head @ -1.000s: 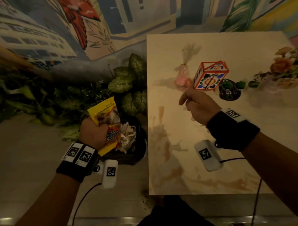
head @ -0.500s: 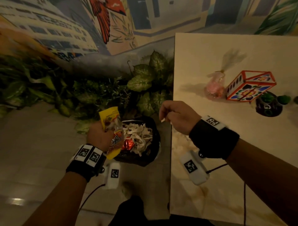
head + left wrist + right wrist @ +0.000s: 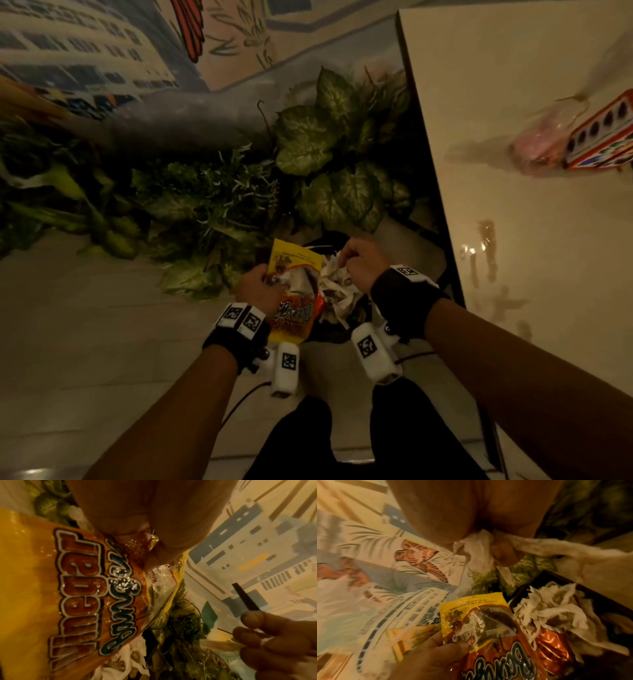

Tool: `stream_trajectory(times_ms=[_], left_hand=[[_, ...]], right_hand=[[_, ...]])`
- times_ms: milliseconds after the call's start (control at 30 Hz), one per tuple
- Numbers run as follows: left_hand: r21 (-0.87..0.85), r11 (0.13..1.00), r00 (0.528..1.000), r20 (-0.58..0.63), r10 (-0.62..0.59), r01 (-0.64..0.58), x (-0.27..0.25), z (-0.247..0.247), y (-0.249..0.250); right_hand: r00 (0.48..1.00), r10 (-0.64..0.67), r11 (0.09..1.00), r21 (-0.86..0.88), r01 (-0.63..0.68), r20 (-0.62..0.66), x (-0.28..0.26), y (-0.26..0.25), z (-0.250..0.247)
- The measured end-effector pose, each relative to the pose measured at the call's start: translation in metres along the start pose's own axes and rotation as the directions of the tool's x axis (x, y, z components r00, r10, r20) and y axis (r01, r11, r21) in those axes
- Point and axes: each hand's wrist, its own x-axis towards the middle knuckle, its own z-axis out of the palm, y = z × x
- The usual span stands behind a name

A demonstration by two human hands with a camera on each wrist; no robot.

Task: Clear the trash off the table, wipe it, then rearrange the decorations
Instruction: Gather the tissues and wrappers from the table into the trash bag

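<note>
Now, near to far, from where I stand:

Left hand: the left hand [image 3: 257,287] is curled round a crinkly yellow-and-orange plastic snack packet [image 3: 295,294], gripping it at its middle, just at the 9 o'clock rim of the bin.

Right hand: the right hand [image 3: 360,265] pinches a scrap of crumpled white tissue paper [image 3: 476,547] between thumb and fingers, directly over the bin.

Bin: a black bin [image 3: 606,605] sits on the floor between the two hands and just left of the table's edge; it is heaped with more wadded white tissue [image 3: 334,291], and an orange foil wrapper [image 3: 551,642] lies among it.

Table: the pale, glossy square table [image 3: 513,102] stands at 3 o'clock. Brown smears and wet streaks [image 3: 486,236] show on its near part.

Decorations: farther across, at 2 o'clock, a small pink sachet tied in clear film [image 3: 537,144] lies touching a red-edged painted box with floral panels [image 3: 603,137].

Background: green leafy plants [image 3: 308,137] at 12 o'clock, a painted mural wall [image 3: 102,51] behind them.

Progress, as I judge it: the trash step is nearly finished, with both hands' loads at the bin but not yet dropped. No trash shows on the visible table. Wiping looks undone, given the stains, and rearranging is still to come.
</note>
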Motion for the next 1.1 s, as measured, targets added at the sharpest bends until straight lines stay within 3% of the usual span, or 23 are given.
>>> stream_trajectory(times_ms=[133, 267, 400, 533, 700, 800, 900, 933, 1033, 1100], left_hand=[[-0.021, 0.988, 0.985, 0.080, -0.153, 0.155, 0.035, 0.018, -0.019], [-0.093, 0.957, 0.961, 0.069, -0.268, 0.274, 0.072, 0.049, -0.039], [-0.148, 0.948, 0.959, 0.048, -0.278, 0.282, 0.102, 0.075, -0.054], [-0.078, 0.963, 0.966, 0.044, -0.256, 0.259, 0.126, 0.093, -0.068], [0.137, 0.980, 0.989, -0.004, -0.148, 0.147, 0.137, 0.110, -0.077], [0.277, 0.960, 0.997, -0.044, 0.062, -0.048, 0.129, 0.114, -0.082], [0.524, 0.801, 0.946, 0.029, 0.323, -0.290, 0.117, 0.121, -0.094], [0.573, 0.747, 0.930, 0.079, 0.358, -0.336, 0.115, 0.126, -0.098], [0.668, 0.667, 0.942, 0.198, 0.269, -0.331, 0.118, 0.138, -0.103], [0.685, 0.665, 0.954, 0.228, 0.194, -0.298, 0.124, 0.142, -0.108]], right_hand=[[0.990, 0.137, 0.990, 0.015, -0.138, 0.009, 0.035, 0.015, 0.033], [0.985, 0.168, 0.985, 0.030, -0.169, 0.024, 0.071, 0.036, 0.055], [0.987, 0.160, 0.987, 0.003, -0.160, 0.009, 0.097, 0.063, 0.069], [0.986, 0.165, 0.984, -0.064, -0.164, 0.000, 0.125, 0.087, 0.083], [0.987, 0.153, 0.963, -0.232, -0.140, 0.039, 0.147, 0.110, 0.102], [0.979, 0.182, 0.942, -0.303, -0.148, 0.088, 0.157, 0.119, 0.108], [0.972, 0.195, 0.943, -0.297, -0.149, 0.132, 0.166, 0.120, 0.110], [0.968, 0.203, 0.938, -0.313, -0.150, 0.144, 0.167, 0.120, 0.110], [0.961, 0.216, 0.931, -0.333, -0.149, 0.172, 0.173, 0.124, 0.112], [0.959, 0.215, 0.939, -0.308, -0.151, 0.186, 0.177, 0.128, 0.115]])
